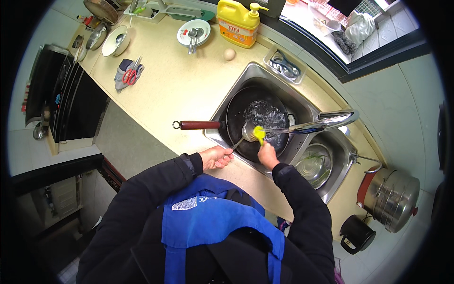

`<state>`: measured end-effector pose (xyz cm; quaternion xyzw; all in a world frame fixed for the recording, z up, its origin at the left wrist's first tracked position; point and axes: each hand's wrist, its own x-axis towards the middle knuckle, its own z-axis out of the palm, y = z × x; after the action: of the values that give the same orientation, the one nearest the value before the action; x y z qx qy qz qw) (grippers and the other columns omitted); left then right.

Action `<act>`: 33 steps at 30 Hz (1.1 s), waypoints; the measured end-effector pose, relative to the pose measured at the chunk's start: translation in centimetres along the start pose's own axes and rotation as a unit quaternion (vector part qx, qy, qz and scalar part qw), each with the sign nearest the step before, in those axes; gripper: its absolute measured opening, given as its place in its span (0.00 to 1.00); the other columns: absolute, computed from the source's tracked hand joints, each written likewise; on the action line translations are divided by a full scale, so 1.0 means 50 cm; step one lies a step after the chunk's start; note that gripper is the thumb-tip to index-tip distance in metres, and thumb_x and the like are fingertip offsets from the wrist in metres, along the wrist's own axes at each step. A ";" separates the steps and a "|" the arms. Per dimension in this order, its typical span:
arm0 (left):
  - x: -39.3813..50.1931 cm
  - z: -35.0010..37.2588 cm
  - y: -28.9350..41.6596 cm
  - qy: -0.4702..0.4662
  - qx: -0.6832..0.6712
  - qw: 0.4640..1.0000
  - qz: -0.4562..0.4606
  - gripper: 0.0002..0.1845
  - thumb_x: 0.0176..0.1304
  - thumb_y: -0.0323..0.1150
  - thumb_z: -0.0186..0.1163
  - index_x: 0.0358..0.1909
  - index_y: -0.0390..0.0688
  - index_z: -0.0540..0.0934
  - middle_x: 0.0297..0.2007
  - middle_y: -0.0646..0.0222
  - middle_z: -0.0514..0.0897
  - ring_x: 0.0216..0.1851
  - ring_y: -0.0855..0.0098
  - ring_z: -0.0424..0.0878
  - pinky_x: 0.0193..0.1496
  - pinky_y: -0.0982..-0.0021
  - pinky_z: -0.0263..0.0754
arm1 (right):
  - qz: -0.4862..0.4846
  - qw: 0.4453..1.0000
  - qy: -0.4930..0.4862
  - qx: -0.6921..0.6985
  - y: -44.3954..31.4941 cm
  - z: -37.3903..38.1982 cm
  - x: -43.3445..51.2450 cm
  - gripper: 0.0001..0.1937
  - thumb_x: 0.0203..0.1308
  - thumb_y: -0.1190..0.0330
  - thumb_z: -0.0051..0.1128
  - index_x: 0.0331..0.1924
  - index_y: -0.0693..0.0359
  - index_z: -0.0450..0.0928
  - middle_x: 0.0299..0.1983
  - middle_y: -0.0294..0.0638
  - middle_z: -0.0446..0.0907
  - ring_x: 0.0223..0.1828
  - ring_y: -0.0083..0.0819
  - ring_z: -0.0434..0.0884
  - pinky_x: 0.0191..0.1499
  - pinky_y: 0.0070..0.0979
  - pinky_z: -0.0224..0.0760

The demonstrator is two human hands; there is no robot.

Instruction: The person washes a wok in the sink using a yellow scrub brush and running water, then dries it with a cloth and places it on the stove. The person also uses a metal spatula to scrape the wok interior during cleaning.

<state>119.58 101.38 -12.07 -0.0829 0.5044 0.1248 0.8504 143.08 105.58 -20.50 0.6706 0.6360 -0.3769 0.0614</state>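
A black wok (239,103) with a reddish-brown wooden handle (200,125) sits in the larger basin of the steel sink (308,110). Water in the wok is rippled beneath the chrome faucet (324,122). My left hand (216,157) grips the thin handle of a metal ladle (248,130), whose bowl is over the wok. My right hand (268,156) holds a yellow-green brush (259,132) by its handle. The brush head is at the ladle's bowl, its bristles against or just beside the metal.
In the smaller basin sits a colander (328,156) with green stalks. An egg (229,54), a yellow detergent jug (238,26) and a plate with spoons (184,30) stand behind. Red-handled scissors (129,76) lie on cloth leftward. A steamer pot (388,198) and black kettle (357,234) stand right.
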 end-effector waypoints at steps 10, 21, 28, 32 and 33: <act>-0.004 -0.001 -0.002 0.001 0.008 1.000 -0.003 0.14 0.77 0.40 0.40 0.40 0.39 0.67 0.19 0.79 0.60 0.13 0.86 0.53 0.10 0.83 0.48 | 0.011 1.000 -0.011 -0.024 0.024 -0.034 0.005 0.12 0.64 0.68 0.46 0.46 0.64 0.76 0.39 0.58 0.82 0.45 0.55 0.82 0.47 0.48 0.76; -0.022 0.003 0.018 0.020 0.010 1.000 -0.015 0.16 0.77 0.41 0.40 0.41 0.39 0.69 0.18 0.81 0.60 0.13 0.86 0.52 0.09 0.83 0.46 | 0.023 0.999 0.036 -0.026 -0.016 0.006 0.030 0.11 0.64 0.67 0.48 0.47 0.61 0.75 0.37 0.58 0.82 0.43 0.55 0.82 0.46 0.50 0.75; -0.066 -0.016 0.024 0.032 0.154 0.987 0.033 0.24 0.77 0.51 0.34 0.42 0.41 0.72 0.17 0.80 0.59 0.11 0.85 0.49 0.09 0.80 0.47 | 0.056 0.994 0.056 0.073 0.065 -0.025 0.040 0.15 0.65 0.67 0.45 0.51 0.60 0.78 0.36 0.56 0.83 0.38 0.51 0.83 0.41 0.43 0.76; -0.085 -0.040 0.008 0.166 0.475 0.843 0.189 0.24 0.74 0.52 0.40 0.41 0.39 0.74 0.20 0.70 0.70 0.18 0.73 0.64 0.21 0.68 0.64 | 0.133 0.936 0.023 0.325 0.078 -0.068 -0.025 0.18 0.68 0.61 0.48 0.57 0.56 0.77 0.17 0.39 0.75 0.11 0.29 0.73 0.13 0.29 0.66; -0.088 -0.044 0.002 0.217 0.556 0.771 0.220 0.22 0.72 0.49 0.43 0.41 0.38 0.74 0.22 0.64 0.74 0.23 0.66 0.70 0.27 0.63 0.67 | 0.161 0.916 0.007 0.367 0.078 -0.082 -0.041 0.18 0.69 0.60 0.48 0.58 0.56 0.77 0.14 0.37 0.72 0.09 0.27 0.71 0.12 0.27 0.63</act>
<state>115.70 100.32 -9.27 0.4928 0.6617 -0.0154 0.5649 148.52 105.50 -17.96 0.7421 0.3367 -0.5640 -0.1336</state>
